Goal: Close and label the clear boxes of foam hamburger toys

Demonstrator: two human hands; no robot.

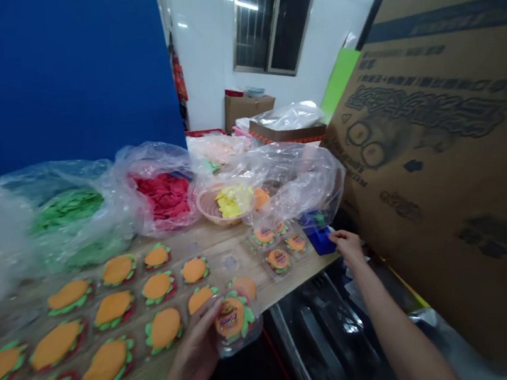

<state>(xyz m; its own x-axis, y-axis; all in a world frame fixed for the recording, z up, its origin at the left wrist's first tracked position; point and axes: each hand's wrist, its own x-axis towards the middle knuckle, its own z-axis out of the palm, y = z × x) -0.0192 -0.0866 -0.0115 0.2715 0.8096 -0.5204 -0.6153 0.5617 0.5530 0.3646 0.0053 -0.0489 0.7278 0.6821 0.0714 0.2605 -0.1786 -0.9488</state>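
Observation:
My left hand (204, 332) grips a clear plastic box (255, 330) at the table's front edge; inside it is an orange burger-shaped piece with green leafy edging and a printed label. My right hand (348, 247) is at the right end of the table, fingers pinched together at the edge of a blue plastic object (320, 238). A small pale bit shows at those fingertips, too small to name. Between the hands, several labelled burger boxes (279, 262) stand grouped. To the left, rows of open clear boxes hold unlabelled orange burger pieces (164, 328).
Behind the rows are plastic bags of green pieces (68, 208) and red pieces (164, 197), and a basket (211, 208) with yellow pieces. A crumpled clear bag (299, 177) overhangs the labelled boxes. A big cardboard carton (462, 184) rises close on the right.

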